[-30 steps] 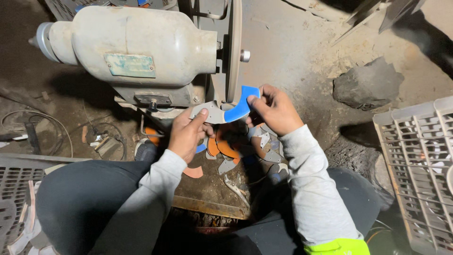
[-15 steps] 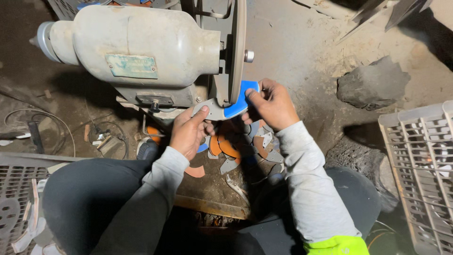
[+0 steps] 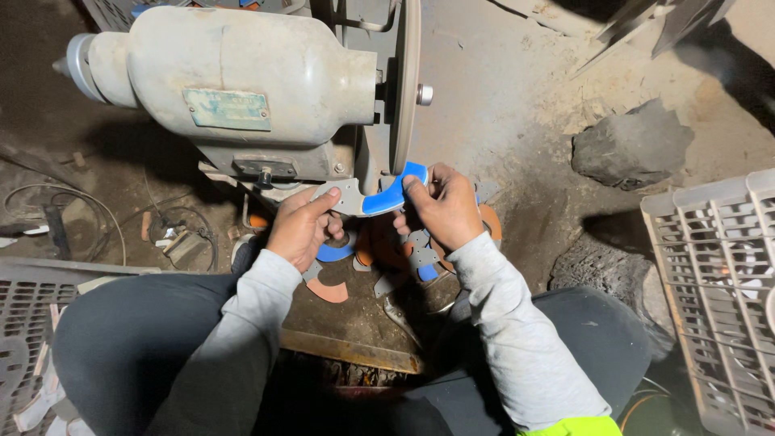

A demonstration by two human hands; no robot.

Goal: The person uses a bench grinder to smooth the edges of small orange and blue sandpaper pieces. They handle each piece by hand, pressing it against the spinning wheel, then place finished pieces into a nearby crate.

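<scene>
Both hands held 1 curved piece [image 3: 379,199], blue along its right half and bare grey metal on its left, up against the lower edge of the grinding disc [image 3: 405,85] of a bench grinder [image 3: 242,81]. The left hand [image 3: 300,230] was closed around the grey metal end, thumb on top and fingers curled beneath it. The right hand [image 3: 442,208] pinched the blue end between thumb and bent fingers, with the fingertips close to the disc. The piece lay roughly level, bridging the gap between the 2 hands, just below the disc's rim.

Beneath the hands, a heap of similar blue and orange curved pieces [image 3: 379,258] lay on a dirty metal plate [image 3: 355,323]. A dark rock [image 3: 630,145] sat on the ground to the right, and a grey plastic crate [image 3: 714,299] stood at the right edge.
</scene>
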